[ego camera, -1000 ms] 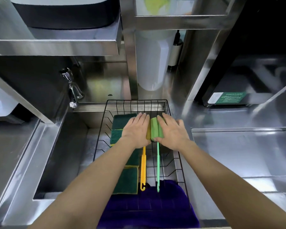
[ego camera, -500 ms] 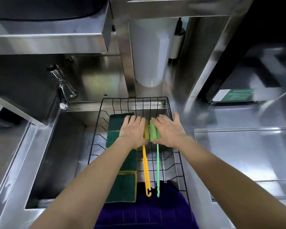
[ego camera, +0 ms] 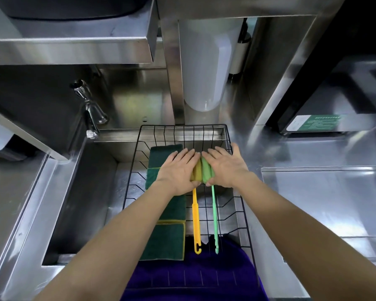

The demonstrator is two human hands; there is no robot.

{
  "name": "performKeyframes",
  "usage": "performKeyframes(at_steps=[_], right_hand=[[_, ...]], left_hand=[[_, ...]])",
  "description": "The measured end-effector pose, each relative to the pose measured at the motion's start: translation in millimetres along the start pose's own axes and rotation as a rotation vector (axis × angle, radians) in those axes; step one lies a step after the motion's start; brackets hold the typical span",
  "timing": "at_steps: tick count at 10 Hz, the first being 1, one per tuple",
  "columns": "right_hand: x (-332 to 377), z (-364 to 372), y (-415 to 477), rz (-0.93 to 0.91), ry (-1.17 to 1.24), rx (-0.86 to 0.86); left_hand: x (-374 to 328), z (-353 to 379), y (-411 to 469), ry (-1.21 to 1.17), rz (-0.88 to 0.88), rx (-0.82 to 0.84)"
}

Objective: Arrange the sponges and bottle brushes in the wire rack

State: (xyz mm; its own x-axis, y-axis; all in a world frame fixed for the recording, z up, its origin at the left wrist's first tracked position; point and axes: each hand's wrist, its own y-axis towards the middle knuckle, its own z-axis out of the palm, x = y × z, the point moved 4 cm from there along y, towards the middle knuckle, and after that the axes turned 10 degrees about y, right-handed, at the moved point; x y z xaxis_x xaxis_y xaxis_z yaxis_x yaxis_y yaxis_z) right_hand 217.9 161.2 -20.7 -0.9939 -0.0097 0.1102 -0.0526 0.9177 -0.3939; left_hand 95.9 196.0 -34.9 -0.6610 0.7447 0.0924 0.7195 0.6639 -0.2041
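A black wire rack (ego camera: 183, 128) sits over the steel sink. Several green-and-yellow sponges (ego camera: 164, 242) lie in a row along its left side. Two bottle brushes lie side by side in the rack, one yellow (ego camera: 196, 222) and one green (ego camera: 214, 218), handles pointing toward me. My left hand (ego camera: 178, 168) lies flat against the yellow brush's foam head. My right hand (ego camera: 226, 166) presses against the green brush's foam head. Both heads are squeezed together between my palms and mostly hidden.
A purple cloth (ego camera: 193, 274) covers the rack's near end. The sink basin (ego camera: 80, 203) drops away on the left, with a chrome tap (ego camera: 89, 111) above it. A steel counter (ego camera: 323, 203) lies to the right; a white cylinder (ego camera: 204, 68) hangs behind the rack.
My hands have stayed on the brush heads and pressed them slightly closer together. My view tilted down a little and shifted toward the rack.
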Motion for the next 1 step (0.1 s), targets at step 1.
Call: performKeyframes(at_steps=[1], right_hand=[[-2.4, -10.9, -4.1, -0.005, 0.065, -0.003]], left_hand=[[8.1, -19.1, -5.9, -0.013, 0.005, -0.019]])
